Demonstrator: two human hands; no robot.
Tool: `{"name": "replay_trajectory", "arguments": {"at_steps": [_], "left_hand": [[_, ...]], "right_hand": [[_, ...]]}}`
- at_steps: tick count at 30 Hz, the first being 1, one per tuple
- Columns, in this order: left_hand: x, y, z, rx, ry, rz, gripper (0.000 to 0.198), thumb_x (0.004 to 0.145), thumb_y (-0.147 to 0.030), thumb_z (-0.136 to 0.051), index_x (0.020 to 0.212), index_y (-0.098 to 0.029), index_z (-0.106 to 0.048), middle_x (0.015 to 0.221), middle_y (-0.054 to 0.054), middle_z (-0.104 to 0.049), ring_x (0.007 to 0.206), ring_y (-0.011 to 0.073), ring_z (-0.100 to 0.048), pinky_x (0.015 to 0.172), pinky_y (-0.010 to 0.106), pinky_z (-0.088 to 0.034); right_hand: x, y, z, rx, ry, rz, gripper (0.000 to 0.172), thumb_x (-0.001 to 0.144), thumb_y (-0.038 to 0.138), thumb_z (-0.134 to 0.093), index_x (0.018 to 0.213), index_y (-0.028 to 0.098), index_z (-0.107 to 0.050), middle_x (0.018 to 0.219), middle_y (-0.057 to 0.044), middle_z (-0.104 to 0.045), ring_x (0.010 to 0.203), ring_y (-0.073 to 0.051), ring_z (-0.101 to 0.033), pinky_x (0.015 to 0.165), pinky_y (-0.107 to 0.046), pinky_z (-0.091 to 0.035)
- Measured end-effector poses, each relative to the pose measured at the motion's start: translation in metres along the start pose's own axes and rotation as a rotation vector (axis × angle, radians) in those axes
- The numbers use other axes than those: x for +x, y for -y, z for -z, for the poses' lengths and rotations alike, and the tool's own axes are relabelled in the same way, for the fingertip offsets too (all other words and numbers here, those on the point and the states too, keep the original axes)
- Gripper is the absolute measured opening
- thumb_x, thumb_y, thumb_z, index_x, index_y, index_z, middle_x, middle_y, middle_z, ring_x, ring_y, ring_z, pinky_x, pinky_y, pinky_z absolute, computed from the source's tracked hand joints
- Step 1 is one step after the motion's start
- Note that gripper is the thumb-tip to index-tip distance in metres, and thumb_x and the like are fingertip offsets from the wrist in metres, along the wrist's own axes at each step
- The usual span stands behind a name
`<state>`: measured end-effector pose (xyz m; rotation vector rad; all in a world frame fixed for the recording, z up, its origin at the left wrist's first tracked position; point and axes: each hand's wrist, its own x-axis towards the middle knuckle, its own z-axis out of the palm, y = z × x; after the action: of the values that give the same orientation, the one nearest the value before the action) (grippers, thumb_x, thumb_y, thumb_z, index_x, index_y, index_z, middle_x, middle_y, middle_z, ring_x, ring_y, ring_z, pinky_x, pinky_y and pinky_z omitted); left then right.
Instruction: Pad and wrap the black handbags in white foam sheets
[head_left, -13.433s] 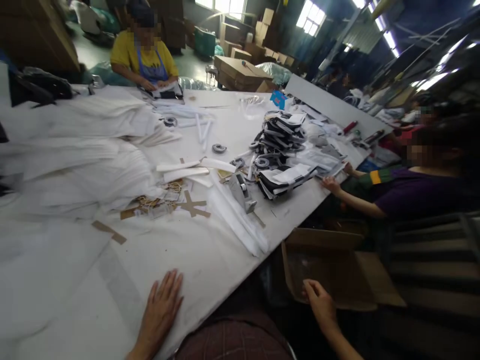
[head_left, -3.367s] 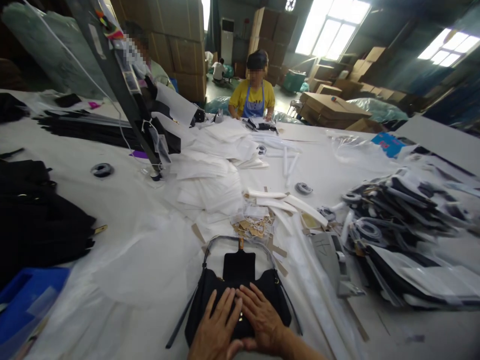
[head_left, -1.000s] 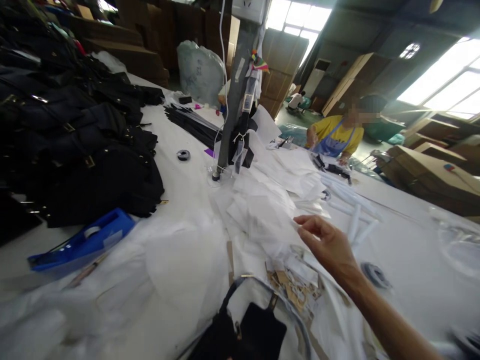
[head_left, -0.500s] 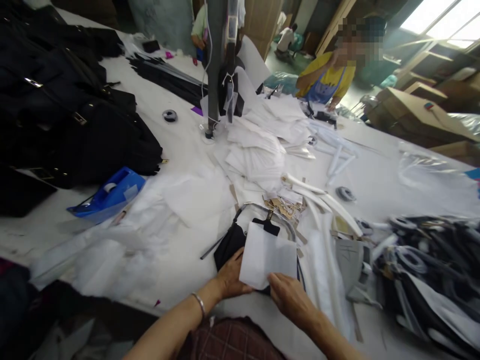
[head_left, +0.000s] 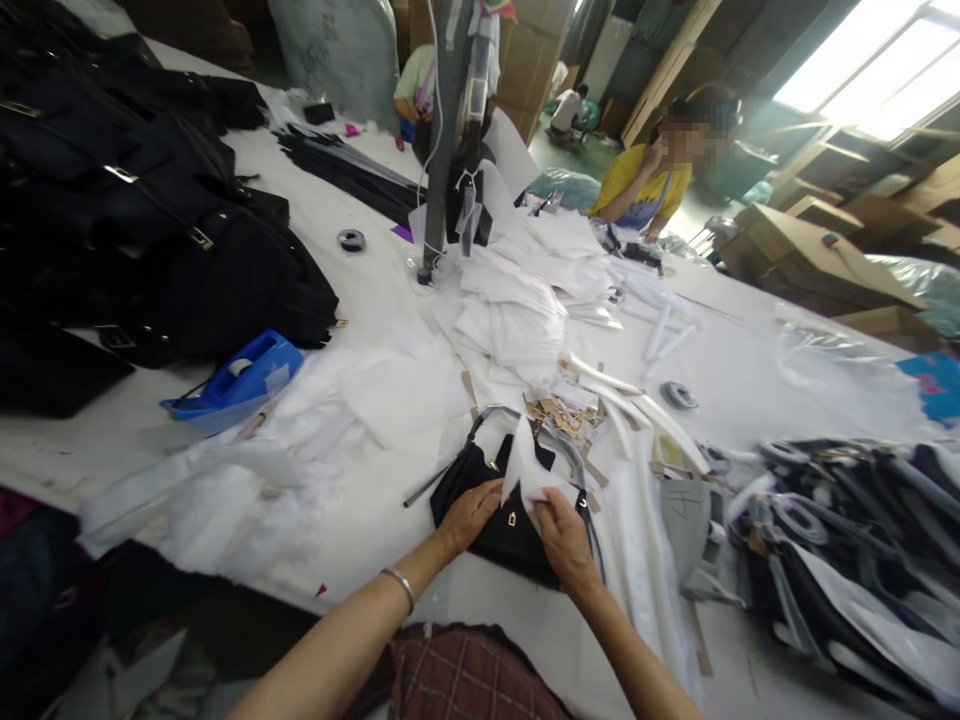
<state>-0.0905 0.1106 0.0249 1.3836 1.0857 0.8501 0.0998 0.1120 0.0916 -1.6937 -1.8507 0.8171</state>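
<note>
Head view. Pressing the left hand (head_left: 469, 511) flat, fingers loosely spread, on the black bag (head_left: 514, 551) lying on the worktop (head_left: 360, 300) right under both hands. Pinching the lower edge of the white sheet (head_left: 526, 470) with the right hand (head_left: 563, 532), closed on it just beside the left. Watching that sheet folding up soft and creased from the bag's middle; tucked inside or only lying against it, cannot tell. Seeing a small gold clasp between the hands and a curved grey handle (head_left: 490, 411) arching just beyond the fingertips. Finding, well left of the left hand, a blue plastic dispenser (head_left: 238, 378) carrying a tape roll, and beyond it dark bags (head_left: 150, 250) with metal buckles piling up. Meeting thin white sheets (head_left: 525, 310) and brown card tags (head_left: 562, 412) ahead of the hands, and packed goods (head_left: 862, 520) crowding the space right of the right hand. Having bare worktop only by the near edge, under the wrists.
</note>
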Motion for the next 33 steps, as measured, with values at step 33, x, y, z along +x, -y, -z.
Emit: {"name": "replay_trajectory", "arguments": {"at_steps": [33], "left_hand": [[0.015, 0.004, 0.012, -0.338, -0.442, 0.228, 0.027, 0.072, -0.026, -0.051, 0.098, -0.020, -0.047, 0.063, -0.008, -0.037, 0.054, 0.0105, -0.041, 0.056, 0.023, -0.037]], "right_hand": [[-0.050, 0.011, -0.024, -0.643, 0.291, 0.091, 0.068, 0.085, 0.037, -0.056, 0.148, 0.025, -0.034, 0.156, -0.009, -0.033, 0.136, -0.033, -0.039, 0.110, -0.053, -0.032]]}}
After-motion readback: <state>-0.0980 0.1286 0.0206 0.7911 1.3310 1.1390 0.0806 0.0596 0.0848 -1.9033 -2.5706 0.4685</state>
